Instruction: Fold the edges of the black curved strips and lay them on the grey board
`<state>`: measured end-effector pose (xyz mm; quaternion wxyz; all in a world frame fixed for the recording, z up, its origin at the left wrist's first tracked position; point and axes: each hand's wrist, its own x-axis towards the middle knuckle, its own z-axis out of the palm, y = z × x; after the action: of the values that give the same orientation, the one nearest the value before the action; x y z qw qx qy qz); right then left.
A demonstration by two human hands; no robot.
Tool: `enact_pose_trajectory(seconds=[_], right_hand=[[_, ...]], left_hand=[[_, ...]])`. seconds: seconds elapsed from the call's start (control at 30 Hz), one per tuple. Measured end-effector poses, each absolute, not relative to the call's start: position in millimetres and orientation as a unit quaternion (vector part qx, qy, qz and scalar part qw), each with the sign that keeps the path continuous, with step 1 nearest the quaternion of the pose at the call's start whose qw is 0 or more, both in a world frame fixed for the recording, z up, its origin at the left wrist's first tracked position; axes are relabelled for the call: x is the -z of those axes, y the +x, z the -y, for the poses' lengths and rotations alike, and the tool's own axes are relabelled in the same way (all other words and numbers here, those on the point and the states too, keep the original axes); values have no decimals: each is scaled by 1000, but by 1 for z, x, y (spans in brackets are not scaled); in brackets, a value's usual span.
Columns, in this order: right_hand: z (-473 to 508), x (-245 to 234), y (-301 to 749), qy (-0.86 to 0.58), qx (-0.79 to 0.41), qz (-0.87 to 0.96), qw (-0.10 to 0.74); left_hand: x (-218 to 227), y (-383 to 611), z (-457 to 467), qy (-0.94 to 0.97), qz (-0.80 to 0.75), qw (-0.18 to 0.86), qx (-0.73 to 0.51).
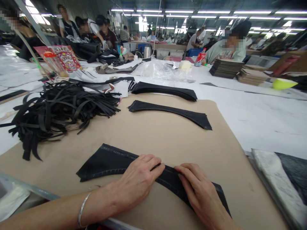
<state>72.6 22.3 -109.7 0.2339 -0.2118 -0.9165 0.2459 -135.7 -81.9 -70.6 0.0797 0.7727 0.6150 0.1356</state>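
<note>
In front of me on brown paper [115,127] lies a curved black fabric piece [105,161], wide at its ends and narrow in the middle, with pale stitching along its edges. My left hand [144,175] rests over its middle, thumb and fingers pinching the upper edge. Just to the right, my right hand [199,188] pinches the same edge with fingertips and thumb. Both palms hide parts of the piece. Farther back lies a similar black piece [168,111], and behind it a stack of such pieces [165,91].
A tangled heap of black strips [67,108] lies at left. Behind are clear plastic [155,70], a red bottle [200,57] and stacked brown boards [226,68]. A grey-and-white slab [275,179] is at the right edge. Several people work in the background.
</note>
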Motion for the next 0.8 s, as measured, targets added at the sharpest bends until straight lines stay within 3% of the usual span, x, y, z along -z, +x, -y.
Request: enact_pose_trajectory(seconds=[0.3, 0.8], right_hand=[[-22, 111, 76, -196, -188, 942, 197], [-19, 107, 73, -204, -135, 942, 231]], left_hand=[[71, -130, 76, 753, -640, 102, -113], [76, -128, 79, 783, -608, 69, -109]])
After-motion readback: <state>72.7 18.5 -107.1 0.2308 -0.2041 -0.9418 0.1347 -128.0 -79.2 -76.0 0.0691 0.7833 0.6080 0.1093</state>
